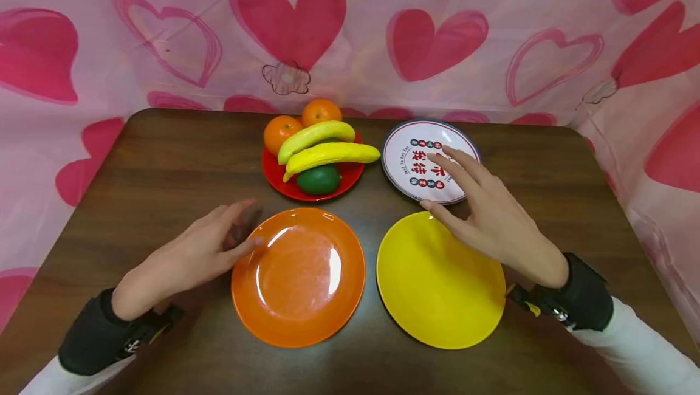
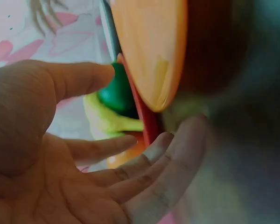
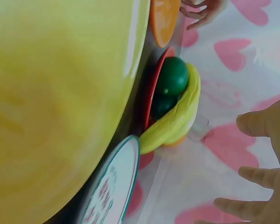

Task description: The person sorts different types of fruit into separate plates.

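My left hand is held with spread, relaxed fingers at the left rim of an orange plate, holding nothing. Over the upper right of a yellow plate hovers my right hand, fingers extended and nothing in its grasp. Its fingertips overlap a white plate with red lettering in the head view. Behind the orange plate, a red plate carries two oranges, two yellow bananas and green fruit. In the right wrist view, two green fruits show under the bananas.
All the plates stand on a dark brown wooden table. A pink cloth printed with hearts hangs behind the table's far edge and along its right side. The orange and yellow plates lie side by side with a narrow gap.
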`<state>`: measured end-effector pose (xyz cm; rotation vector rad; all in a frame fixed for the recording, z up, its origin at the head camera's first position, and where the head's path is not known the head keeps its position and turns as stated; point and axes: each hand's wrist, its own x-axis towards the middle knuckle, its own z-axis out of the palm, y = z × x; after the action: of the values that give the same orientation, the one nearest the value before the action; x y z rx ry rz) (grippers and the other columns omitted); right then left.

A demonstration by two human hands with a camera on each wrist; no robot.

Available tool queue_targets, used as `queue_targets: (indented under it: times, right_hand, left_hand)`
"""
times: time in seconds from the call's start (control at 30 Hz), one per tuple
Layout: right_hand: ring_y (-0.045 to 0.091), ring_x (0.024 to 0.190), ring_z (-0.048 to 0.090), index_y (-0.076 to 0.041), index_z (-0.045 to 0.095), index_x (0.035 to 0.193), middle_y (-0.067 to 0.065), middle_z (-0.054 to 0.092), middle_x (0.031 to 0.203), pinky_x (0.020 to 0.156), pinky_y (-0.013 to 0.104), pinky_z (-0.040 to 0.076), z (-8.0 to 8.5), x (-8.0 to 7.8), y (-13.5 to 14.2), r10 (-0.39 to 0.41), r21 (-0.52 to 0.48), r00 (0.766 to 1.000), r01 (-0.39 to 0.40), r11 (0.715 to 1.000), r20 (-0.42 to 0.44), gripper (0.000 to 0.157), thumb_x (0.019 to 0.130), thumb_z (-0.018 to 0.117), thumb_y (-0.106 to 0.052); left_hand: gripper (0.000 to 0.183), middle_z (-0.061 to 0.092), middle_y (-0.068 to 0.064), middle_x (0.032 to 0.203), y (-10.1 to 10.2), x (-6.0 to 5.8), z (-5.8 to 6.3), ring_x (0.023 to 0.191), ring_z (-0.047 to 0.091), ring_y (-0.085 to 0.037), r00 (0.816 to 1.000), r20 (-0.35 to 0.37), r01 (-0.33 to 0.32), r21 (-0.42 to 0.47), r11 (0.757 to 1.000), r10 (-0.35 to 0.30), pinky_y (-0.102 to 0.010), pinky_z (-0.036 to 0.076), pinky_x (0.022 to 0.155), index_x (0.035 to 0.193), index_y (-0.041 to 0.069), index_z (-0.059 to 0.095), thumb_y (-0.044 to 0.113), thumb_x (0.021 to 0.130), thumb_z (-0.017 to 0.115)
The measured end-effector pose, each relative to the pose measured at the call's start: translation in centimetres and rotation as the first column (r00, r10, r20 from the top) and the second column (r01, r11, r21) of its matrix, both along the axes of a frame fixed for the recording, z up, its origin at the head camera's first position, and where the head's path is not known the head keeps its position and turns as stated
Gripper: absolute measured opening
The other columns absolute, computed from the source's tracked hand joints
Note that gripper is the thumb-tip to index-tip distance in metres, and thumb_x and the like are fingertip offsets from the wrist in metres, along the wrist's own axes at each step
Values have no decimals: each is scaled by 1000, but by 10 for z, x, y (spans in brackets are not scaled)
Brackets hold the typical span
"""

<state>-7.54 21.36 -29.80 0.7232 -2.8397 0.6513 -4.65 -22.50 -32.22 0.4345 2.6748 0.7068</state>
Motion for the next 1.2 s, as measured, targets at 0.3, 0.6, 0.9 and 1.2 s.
queue_targets:
  times: [0.3,0.6,0.9,1.2]
  right_hand:
    - [22,130,46,-24,40,150,3,45,148,108,44,37,1,-45,-62,187,-60,981,-191,980,-58,69,90,61,-50]
    - [24,121,48,-17,43,146,8,49,139,107,37,35,-8,-86,-119,299,-38,948,-304,952,-106,61,93,56,-45]
    - [25,113,47,-14,47,142,9,51,129,100,39,37,-23,-102,-145,366,37,930,-365,930,-42,54,92,56,-30]
    - [27,119,44,-15,47,144,9,52,130,102,39,36,-32,-108,-152,392,98,919,-387,917,-41,51,97,50,-35]
  left_hand:
    - [71,60,-8,118,5,2,-19,93,57,-18,988,152,-44,108,993,28,-34,54,78,147,9,35,45,92,61]
    - [64,56,-11,132,5,11,-23,101,57,-20,996,81,-38,131,991,27,-45,51,89,148,13,35,38,94,59]
    - [65,51,-11,139,4,13,-27,112,54,-25,995,94,-41,105,994,32,-51,47,96,149,13,34,33,93,62]
    - [66,50,-14,140,6,13,-28,110,53,-26,995,94,-42,94,995,33,-52,47,96,149,11,33,29,93,62]
